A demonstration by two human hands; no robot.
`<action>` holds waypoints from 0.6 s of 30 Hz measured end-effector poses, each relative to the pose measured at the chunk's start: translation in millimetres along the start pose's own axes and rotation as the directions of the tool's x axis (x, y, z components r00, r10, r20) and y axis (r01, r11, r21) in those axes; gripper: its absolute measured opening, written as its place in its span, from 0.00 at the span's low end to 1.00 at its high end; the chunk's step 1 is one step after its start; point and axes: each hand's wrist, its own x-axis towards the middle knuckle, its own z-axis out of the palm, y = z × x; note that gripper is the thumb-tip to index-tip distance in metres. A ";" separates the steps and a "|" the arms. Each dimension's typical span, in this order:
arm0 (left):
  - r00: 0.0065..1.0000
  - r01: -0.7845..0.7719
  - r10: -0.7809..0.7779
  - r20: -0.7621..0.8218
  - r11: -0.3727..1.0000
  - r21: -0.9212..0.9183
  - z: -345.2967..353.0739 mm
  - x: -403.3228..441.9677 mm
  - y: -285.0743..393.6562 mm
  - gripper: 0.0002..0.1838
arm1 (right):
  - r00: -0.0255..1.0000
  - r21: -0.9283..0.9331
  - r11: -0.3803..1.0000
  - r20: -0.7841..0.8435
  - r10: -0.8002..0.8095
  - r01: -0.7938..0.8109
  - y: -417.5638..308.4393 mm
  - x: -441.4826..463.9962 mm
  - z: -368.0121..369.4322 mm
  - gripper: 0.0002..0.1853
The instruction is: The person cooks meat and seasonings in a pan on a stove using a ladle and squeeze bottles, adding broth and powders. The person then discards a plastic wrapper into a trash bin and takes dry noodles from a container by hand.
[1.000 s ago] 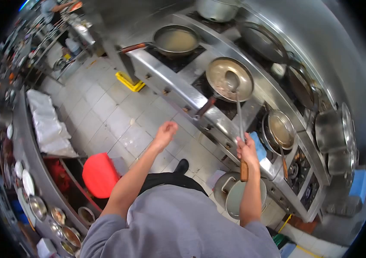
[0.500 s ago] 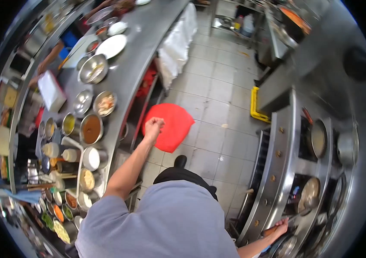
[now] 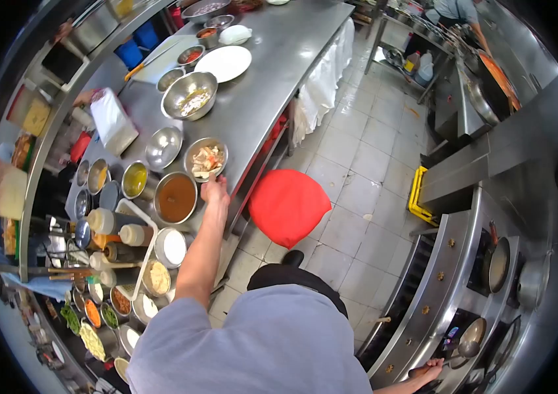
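left hand (image 3: 215,190) at near rim of metal bowl of food pieces (image 3: 207,159), fingers bent; could not tell whether they gripped it. that bowl sat by the aisle-side edge of the steel counter (image 3: 279,59), just beside the brown sauce container (image 3: 176,197) and a shiny metal bowl (image 3: 163,148); white plate (image 3: 224,64) farther up the same edge. right hand (image 3: 431,369) closed round the handle of the ladle (image 3: 469,349), its head at the pan (image 3: 475,330) on the stove (image 3: 427,303). red round seat (image 3: 289,207) stood beside the counter.
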 end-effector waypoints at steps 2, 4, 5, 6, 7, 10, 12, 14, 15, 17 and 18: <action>0.990 -0.140 0.138 0.033 0.989 0.057 -6.2 21.7 -6.2 0.09 | 0.922 -0.102 0.995 0.384 0.054 -0.016 -4.2 43.0 -30.6 0.15; 0.995 -0.098 0.095 0.025 0.981 0.165 1.0 9.3 -0.4 0.10 | 0.969 -0.132 0.991 0.247 0.001 0.032 12.6 32.4 -52.1 0.21; 0.994 -0.074 0.055 0.091 0.973 0.219 -6.8 23.0 0.6 0.10 | 0.996 -0.153 0.986 -0.056 -0.069 0.060 21.7 20.8 -35.7 0.35; 0.987 -0.069 0.022 0.162 0.955 0.287 -18.6 37.4 2.0 0.11 | 0.990 -0.180 0.981 -0.112 -0.087 0.066 15.4 11.3 -28.2 0.24; 0.975 -0.085 0.004 0.223 0.931 0.355 -25.0 55.9 3.6 0.12 | 0.980 -0.209 0.976 -0.168 -0.105 0.069 8.7 2.9 -21.0 0.14; 0.929 -0.192 -0.017 0.370 0.833 0.520 -25.7 104.3 -0.1 0.14 | 0.960 -0.233 0.956 -0.169 -0.222 0.180 4.3 7.6 -36.7 0.15; 0.884 -0.183 -0.116 0.453 0.805 0.564 -6.5 99.6 -23.3 0.11 | 0.954 -0.298 0.937 -0.172 -0.244 0.185 1.2 9.1 -44.5 0.13; 0.878 -0.169 -0.131 0.461 0.815 0.554 -3.7 77.7 -43.3 0.07 | 0.913 -0.397 0.895 -0.253 -0.320 0.204 10.5 25.7 -57.4 0.12; 0.878 -0.163 -0.132 0.460 0.822 0.545 -3.4 63.6 -54.3 0.06 | 0.926 -0.389 0.894 -0.202 -0.320 0.223 9.7 27.7 -62.7 0.18; 0.865 -0.177 -0.170 0.473 0.778 0.602 40.3 -100.2 -66.1 0.07 | 0.914 -0.469 0.871 -0.271 -0.302 0.148 4.3 19.0 -57.5 0.17; 0.826 -0.195 -0.203 0.526 0.773 0.604 47.1 -125.2 -81.5 0.08 | 0.911 -0.478 0.871 -0.299 -0.283 0.114 14.4 29.8 -63.8 0.15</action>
